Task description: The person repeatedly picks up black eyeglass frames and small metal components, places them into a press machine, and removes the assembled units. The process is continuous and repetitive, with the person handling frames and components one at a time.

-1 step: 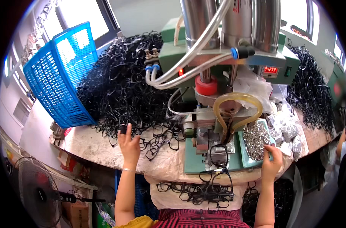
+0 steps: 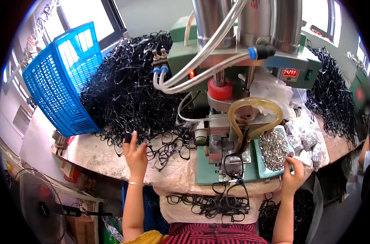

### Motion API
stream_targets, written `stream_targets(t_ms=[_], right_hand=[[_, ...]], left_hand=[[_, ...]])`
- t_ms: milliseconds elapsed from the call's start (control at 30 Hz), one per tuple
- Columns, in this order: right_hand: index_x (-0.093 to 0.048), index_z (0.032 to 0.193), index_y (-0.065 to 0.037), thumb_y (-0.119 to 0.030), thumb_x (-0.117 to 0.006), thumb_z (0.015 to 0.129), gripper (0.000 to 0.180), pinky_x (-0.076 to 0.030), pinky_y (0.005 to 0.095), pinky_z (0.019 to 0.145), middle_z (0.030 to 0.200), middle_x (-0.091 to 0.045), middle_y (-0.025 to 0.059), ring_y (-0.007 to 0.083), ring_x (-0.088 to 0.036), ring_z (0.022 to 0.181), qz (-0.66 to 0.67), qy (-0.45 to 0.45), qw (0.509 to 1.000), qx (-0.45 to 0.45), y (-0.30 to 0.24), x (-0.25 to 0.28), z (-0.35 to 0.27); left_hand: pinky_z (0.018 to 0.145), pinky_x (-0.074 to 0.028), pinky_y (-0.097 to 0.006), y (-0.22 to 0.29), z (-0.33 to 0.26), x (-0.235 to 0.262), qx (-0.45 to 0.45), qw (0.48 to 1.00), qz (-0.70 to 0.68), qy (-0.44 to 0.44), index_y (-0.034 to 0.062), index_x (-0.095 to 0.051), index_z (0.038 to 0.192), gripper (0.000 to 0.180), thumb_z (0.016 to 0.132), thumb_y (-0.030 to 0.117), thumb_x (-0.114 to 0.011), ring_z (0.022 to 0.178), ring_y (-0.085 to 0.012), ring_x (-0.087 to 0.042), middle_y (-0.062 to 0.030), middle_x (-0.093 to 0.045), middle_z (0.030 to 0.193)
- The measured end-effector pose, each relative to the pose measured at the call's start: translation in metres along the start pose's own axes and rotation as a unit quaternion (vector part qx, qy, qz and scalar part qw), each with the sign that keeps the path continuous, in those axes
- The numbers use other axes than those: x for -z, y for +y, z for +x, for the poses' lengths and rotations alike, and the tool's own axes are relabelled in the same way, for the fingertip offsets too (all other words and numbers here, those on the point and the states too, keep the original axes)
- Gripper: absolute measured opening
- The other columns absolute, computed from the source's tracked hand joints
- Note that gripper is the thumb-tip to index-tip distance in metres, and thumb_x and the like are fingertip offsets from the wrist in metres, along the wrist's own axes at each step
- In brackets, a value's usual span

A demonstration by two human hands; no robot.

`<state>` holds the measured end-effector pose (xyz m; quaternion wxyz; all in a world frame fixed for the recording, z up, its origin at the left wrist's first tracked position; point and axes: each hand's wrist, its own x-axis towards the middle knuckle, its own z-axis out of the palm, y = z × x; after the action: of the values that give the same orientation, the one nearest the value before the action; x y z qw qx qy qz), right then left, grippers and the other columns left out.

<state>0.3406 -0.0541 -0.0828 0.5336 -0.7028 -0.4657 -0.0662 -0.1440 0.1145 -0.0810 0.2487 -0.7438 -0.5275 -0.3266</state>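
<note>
My left hand (image 2: pixel 135 159) is held over the table with its fingers apart, and a black band wraps one fingertip. Beside it, loose black eyeglass frames (image 2: pixel 168 151) lie at the front edge of a large heap (image 2: pixel 130 81) of such frames. My right hand (image 2: pixel 293 175) is pinched at the right rim of a green tray (image 2: pixel 270 175) filled with small shiny metal parts (image 2: pixel 273 149). What its fingertips hold, if anything, is too small to make out. Between my hands, a black eyeglass frame (image 2: pixel 242 171) sits at the fixture of a green press (image 2: pixel 207 173).
A blue plastic basket (image 2: pixel 51 87) leans at the left of the heap. Clear hoses (image 2: pixel 209 55) and a yellowish tube loop (image 2: pixel 277 112) hang before the press. More frames (image 2: pixel 193 200) lie on cloth at my lap. Small bags (image 2: pixel 309 140) sit beyond the tray.
My right hand has shifted slightly away from the metal parts to the tray's rim. My left hand has moved a little left, fingers still apart. The whole view has shifted slightly.
</note>
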Motion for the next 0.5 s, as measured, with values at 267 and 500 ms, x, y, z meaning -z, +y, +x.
stream_targets(t_ms=[267, 500], right_hand=[[-0.072, 0.087, -0.001, 0.006, -0.072, 0.074, 0.015, -0.050, 0.0349, 0.083, 0.089, -0.069, 0.0106, 0.0248, -0.066, 0.088, 0.138, -0.118, 0.983, 0.016, -0.060, -0.005, 0.014], [-0.062, 0.105, 0.001, 0.000, -0.073, 0.079, 0.028, -0.050, 0.0272, 0.081, 0.090, -0.068, 0.0075, 0.0153, -0.066, 0.087, 0.307, -0.133, 0.942, -0.040, -0.114, -0.068, 0.021]], left_hand=[[0.046, -0.033, -0.019, 0.071, 0.041, 0.023, 0.296, 0.743, -0.599, 0.025, 0.0045, -0.056, 0.130, 0.028, 0.108, 0.016, -0.042, 0.055, -0.0042, -0.039, 0.0017, -0.054, 0.075], [0.047, -0.032, -0.021, 0.110, -0.002, -0.016, 0.466, 0.645, -0.597, -0.098, 0.0128, -0.054, 0.109, 0.016, 0.099, 0.022, -0.062, 0.059, -0.0043, -0.041, 0.0052, -0.049, 0.080]])
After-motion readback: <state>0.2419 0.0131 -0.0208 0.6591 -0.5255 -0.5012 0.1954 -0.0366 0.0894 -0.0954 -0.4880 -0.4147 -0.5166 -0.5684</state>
